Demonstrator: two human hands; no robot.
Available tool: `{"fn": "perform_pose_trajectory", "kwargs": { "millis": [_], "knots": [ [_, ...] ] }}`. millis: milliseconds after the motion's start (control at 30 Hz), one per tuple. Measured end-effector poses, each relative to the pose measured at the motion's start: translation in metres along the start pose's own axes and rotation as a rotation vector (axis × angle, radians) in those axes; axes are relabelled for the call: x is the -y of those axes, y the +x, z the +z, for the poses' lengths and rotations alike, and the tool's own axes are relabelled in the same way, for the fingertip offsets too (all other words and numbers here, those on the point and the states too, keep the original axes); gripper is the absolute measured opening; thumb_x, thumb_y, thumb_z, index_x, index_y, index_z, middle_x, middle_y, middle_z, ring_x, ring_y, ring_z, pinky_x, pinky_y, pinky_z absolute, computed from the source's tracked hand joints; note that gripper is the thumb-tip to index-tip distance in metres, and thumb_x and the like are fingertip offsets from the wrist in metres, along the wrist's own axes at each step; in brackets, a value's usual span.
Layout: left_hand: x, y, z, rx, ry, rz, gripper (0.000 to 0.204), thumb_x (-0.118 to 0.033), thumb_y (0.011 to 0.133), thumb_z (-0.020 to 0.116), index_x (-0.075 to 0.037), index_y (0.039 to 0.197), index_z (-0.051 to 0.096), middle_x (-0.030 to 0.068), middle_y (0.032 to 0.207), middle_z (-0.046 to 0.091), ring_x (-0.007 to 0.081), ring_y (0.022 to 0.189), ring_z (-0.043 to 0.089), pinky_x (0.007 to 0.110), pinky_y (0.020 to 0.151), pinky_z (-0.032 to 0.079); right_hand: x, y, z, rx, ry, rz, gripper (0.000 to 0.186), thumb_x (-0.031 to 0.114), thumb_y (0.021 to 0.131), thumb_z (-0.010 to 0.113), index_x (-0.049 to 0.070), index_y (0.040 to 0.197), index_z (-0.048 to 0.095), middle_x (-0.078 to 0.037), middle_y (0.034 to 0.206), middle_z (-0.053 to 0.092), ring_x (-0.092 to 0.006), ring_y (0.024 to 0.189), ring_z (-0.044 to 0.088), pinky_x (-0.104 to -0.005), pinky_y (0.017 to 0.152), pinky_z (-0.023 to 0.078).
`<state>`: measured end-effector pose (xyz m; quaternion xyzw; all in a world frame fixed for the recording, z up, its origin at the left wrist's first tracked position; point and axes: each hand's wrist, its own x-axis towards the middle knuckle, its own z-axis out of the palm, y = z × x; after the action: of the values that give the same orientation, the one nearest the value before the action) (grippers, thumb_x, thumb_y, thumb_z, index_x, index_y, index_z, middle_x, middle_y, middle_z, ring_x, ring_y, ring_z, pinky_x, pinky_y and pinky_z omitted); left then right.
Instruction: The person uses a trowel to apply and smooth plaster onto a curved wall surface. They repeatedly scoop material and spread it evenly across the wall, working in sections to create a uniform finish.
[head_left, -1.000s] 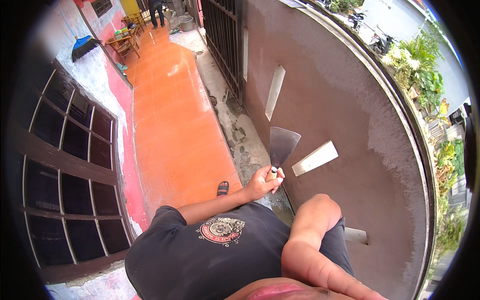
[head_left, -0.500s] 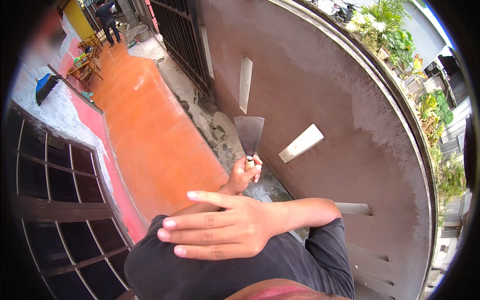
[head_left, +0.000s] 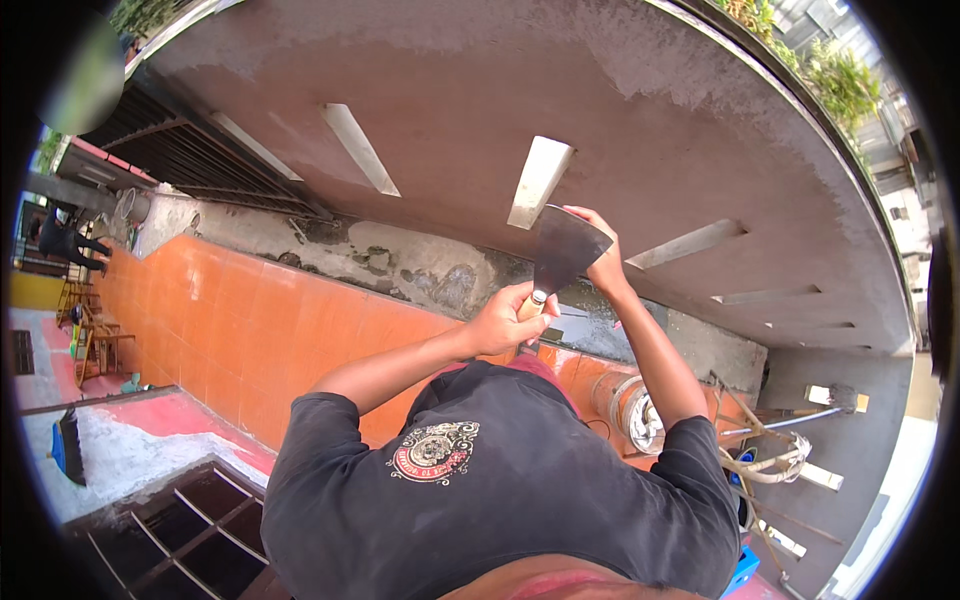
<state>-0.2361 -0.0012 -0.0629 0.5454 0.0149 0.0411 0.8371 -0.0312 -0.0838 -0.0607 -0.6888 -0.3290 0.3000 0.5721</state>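
My left hand is closed around the light wooden handle of a putty knife. The wide, dark metal blade points up and slightly right, in front of my chest. My right hand is at the blade's upper right edge, with its fingers stretched out behind the metal. The blade hides part of those fingers, and I cannot tell how firmly they press on it. No thumb shows on the near side of the blade.
A brown plastered wall with slanted openings runs ahead. A bucket with white contents stands at right on the orange tiles, near poles and a hose. A person and wooden chairs are far left.
My right hand has gone from across my chest up to the putty knife's blade. The knife has tilted rightward in my left hand. My view has turned to the right.
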Motion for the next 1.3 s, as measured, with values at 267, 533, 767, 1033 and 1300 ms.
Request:
{"fn": "perform_pose_trajectory", "kwargs": {
  "millis": [267, 533, 767, 1033, 1300],
  "knots": [
    [-0.002, 0.107, 0.105, 0.391, -0.717, -0.347, 0.01, -0.009, 0.098, 0.059, -0.005, 0.106, 0.054, -0.0002, 0.063, 0.044, 0.0092, 0.049, 0.042, 0.026, 0.045, 0.039, -0.027, -0.046, 0.113, 1.189, 1.055, -0.075, 0.063, 0.053, 0.105, 0.031, 0.005, 0.131, 0.063, -0.022, 0.146, 0.053, -0.0385, 0.147, 0.032, -0.0555, 0.121, 0.016],
    [0.028, 0.106, 0.076, 0.342, -0.432, -0.307, 0.01, -0.008, 0.098, 0.058, -0.006, 0.106, 0.054, 0.0032, 0.064, 0.047, 0.0127, 0.05, 0.048, 0.029, 0.045, 0.043, -0.106, -0.094, -0.134, 0.395, 1.559, 0.292, 0.058, 0.048, 0.106, 0.036, 0.006, 0.145, 0.044, -0.024, 0.127, 0.063, -0.0345, 0.111, 0.066, -0.0514, 0.098, 0.053],
    [0.098, 0.168, 0.186, 0.281, -0.342, -0.24, 0.016, -0.012, 0.097, 0.06, -0.002, 0.11, 0.055, 0.0059, 0.067, 0.055, 0.0127, 0.05, 0.056, 0.03, 0.047, 0.053, -0.132, -0.114, -0.094, 0.735, 1.117, 0.179, 0.086, 0.07, 0.097, 0.039, 0.013, 0.16, 0.027, -0.03, 0.149, 0.044, -0.0439, 0.14, 0.041, -0.058, 0.111, 0.037],
    [0.128, 0.183, 0.168, -0.114, -0.247, -0.093, 0.029, -0.029, 0.107, 0.047, -0.002, 0.109, 0.057, 0.003, 0.062, 0.05, 0.0108, 0.045, 0.048, 0.026, 0.043, 0.041, -0.137, -0.101, -0.213, 0.491, 1.375, 0.157, 0.071, 0.058, 0.104, 0.036, 0.011, 0.156, 0.03, -0.024, 0.117, 0.065, -0.0315, 0.091, 0.072, -0.0463, 0.081, 0.062],
    [0.139, 0.177, 0.133, -0.156, -0.166, 0.046, 0.054, -0.044, 0.109, 0.019, -0.005, 0.105, 0.056, 0.0067, 0.071, 0.056, 0.0148, 0.049, 0.051, 0.028, 0.05, 0.045, -0.085, -0.102, -0.209, 0.522, 0.458, 0.199, 0.056, 0.047, 0.105, 0.049, 0.005, 0.141, 0.044, -0.012, 0.128, 0.062, -0.0176, 0.09, 0.069, -0.0409, 0.092, 0.054]
  ]
}}
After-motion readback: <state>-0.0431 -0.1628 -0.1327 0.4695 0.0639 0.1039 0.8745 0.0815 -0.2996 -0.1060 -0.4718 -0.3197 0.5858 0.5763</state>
